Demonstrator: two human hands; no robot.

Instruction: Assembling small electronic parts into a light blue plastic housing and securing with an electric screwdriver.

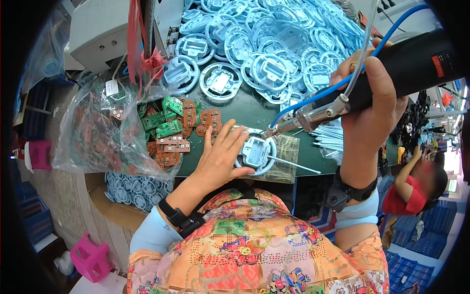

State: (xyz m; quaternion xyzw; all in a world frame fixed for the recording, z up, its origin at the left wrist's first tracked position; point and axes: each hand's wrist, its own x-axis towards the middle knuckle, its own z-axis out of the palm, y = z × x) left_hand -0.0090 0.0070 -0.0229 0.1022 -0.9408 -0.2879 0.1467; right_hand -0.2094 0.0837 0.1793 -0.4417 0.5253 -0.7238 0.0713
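A round light-blue plastic housing (255,151) with a rectangular recess lies at the table's front edge, a thin white stick (296,165) reaching out from it to the right. My left hand (221,156) holds the housing's left side, fingertips at its upper rim and thumb along the lower rim. In my right hand (369,95) is a black power screwdriver (409,66), gripped from above and tilted, with a blue hose alongside. Its metal nose meets the housing's upper right rim; the tip itself is too small to make out.
Many light-blue housings (221,82) are heaped at the back. Green and brown circuit boards (169,128) spill from a clear plastic bag (93,134) on the left. White sticks (329,137) lie right. A box (117,206) of small blue parts stands below. Another person (409,191) is far right.
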